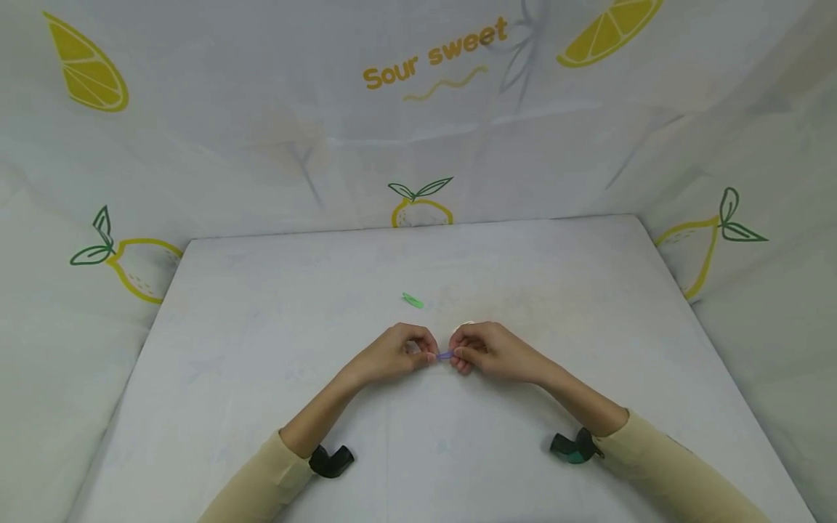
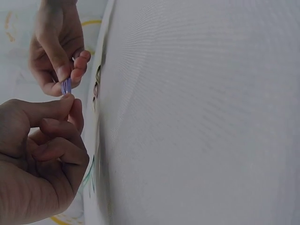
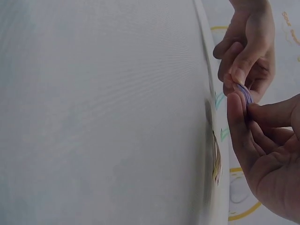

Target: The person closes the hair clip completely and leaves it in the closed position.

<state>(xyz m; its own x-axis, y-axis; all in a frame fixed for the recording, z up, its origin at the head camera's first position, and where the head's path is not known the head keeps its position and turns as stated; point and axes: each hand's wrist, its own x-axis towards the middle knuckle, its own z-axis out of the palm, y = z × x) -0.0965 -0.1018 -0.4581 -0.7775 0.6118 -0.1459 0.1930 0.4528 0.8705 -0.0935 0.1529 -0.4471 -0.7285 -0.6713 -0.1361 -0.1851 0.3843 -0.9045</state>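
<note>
We have the purple band [image 1: 445,356] stretched between our two hands, above the middle of the table [image 1: 261,305] and, going by the wrist views, just clear of its surface. Our left hand [image 1: 399,354] pinches one end between thumb and forefinger; our right hand [image 1: 493,352] pinches the other the same way. The band shows several strands side by side, so we would do well to catch all of them in both pinches, close to the tips, and pull evenly; a lopsided tug could let one strand slip. Whether it is twisted, we cannot tell. The green band [image 1: 413,300] lies beyond our left hand, towards the far edge, and a pale looped bundle [image 1: 467,324] lies partly hidden just behind our right hand, so we should mind our right knuckles there.
</note>
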